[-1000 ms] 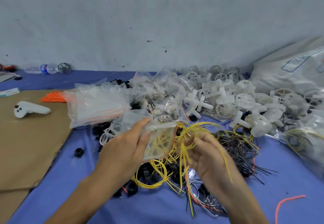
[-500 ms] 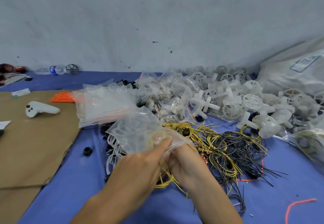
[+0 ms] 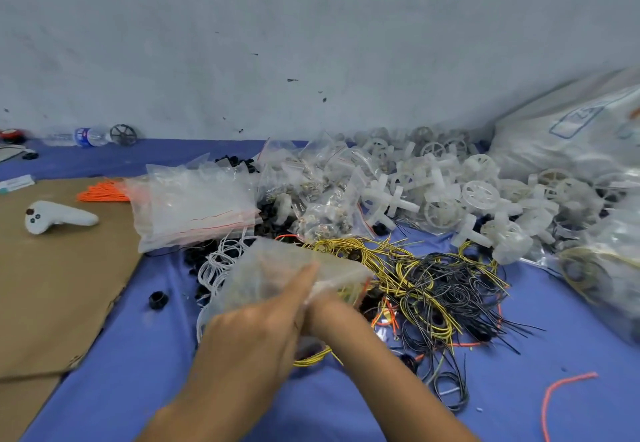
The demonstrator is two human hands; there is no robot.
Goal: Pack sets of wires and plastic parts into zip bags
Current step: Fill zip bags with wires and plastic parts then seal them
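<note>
Grip, left hand [image 3: 252, 334]: the thumb lies flat along the face of the clear zip bag [image 3: 277, 268] and the other fingers sit behind the film, so the bag is pinched near its lower edge. Grip, right hand [image 3: 332, 310]: the fingertips are hidden under the bag and behind the left hand, so it cannot be told whether they pinch anything (motion blur adds to the doubt). The bag is held off the blue cloth [image 3: 138, 355], just above the near edge of the yellow wires [image 3: 346, 247]. The black wires [image 3: 450, 285] lie to its right and the white plastic parts [image 3: 478, 195] are heaped beyond, toward the wall.

Step in hand, as judged: seating a yellow wire coil inside the bag.

1. Hold the bag mouth steady with one hand and feed with the other.
2. Push the coil fully to the bottom. Stray ends left across the zip track are likely to prevent closure.
3. Flatten the bag before sealing.

Pose: both forearms enter from the bottom edge and converge, with the wrists close together. The left hand overlaps the right, and its back faces the camera.
</note>
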